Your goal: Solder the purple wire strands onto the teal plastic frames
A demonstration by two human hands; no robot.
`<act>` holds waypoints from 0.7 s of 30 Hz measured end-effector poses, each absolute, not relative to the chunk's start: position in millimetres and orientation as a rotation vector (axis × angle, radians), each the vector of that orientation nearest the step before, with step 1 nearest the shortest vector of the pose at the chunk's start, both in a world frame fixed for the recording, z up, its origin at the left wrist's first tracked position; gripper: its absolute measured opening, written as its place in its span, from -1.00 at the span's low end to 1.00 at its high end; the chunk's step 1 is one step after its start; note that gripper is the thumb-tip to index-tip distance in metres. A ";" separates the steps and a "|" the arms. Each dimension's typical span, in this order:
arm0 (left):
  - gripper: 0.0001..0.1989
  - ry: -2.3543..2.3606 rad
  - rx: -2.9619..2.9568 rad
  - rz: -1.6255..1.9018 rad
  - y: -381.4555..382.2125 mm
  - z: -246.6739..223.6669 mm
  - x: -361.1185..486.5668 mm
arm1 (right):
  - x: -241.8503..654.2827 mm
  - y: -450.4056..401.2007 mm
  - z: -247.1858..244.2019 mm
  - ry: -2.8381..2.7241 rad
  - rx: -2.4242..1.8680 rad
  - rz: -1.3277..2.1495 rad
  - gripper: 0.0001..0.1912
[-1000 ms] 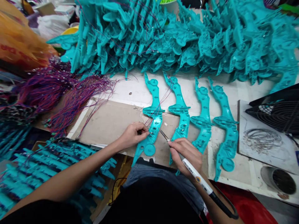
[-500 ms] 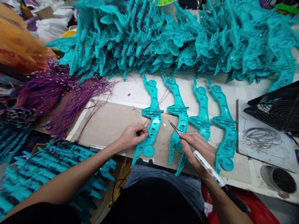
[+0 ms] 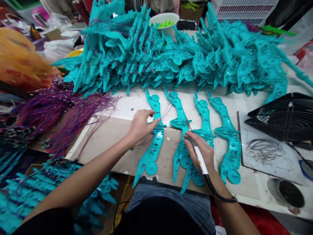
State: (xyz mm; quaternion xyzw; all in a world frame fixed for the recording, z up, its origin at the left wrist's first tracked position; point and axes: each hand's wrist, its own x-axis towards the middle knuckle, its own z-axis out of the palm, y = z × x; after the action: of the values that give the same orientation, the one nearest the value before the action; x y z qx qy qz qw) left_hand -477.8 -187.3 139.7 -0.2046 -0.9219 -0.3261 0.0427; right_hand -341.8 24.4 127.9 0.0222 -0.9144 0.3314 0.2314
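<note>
My right hand is wrapped round the white handle of a soldering iron, its metal tip pointing up and away over a second teal plastic part. Over the middle of the leftmost teal part is my left hand, thumb and forefinger apart with nothing plainly between them. Thin red and purple wires run from that part toward its neighbour; some pass beneath the hand. Two more teal parts, one partly behind my right hand and one farther right, lie alongside.
A big heap of teal parts spans the back. Bundled wires lie left, above more stacked parts. At right stand a black fan, a board with a wire coil and a jar.
My left hand has moved up the leftmost part and its fingers have parted. The soldering iron has swung more upright, its tip now over the second part. The view has tilted up.
</note>
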 end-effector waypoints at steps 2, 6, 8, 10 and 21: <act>-0.55 -2.958 -0.545 -0.883 -151.5 137.6 -505.9 | -343.8 23.7 127.3 -2.509 0.044 0.877 -0.70; -0.66 -3.095 -0.381 -0.802 -94.3 127.3 -539.4 | -347.9 25.6 127.0 -2.543 0.046 0.803 -0.68; -0.77 -3.072 -0.335 -0.869 -83.9 124.5 -543.3 | -349.6 28.6 126.6 -2.563 0.054 0.758 -0.66; -0.74 -3.012 -0.321 -0.925 -86.5 124.7 -542.2 | -350.5 32.8 126.4 -2.580 0.079 0.712 -0.66; -0.73 -3.017 0.105 -0.772 -150.0 120.8 -535.2 | -356.7 48.3 124.1 -2.555 0.204 0.536 -0.66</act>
State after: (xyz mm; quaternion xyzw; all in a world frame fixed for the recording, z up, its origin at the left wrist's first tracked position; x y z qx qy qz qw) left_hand -535.2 -150.0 120.8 0.0338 -0.9681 -0.2478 0.0129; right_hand -356.7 48.3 124.1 0.0753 -0.9426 0.1978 0.2584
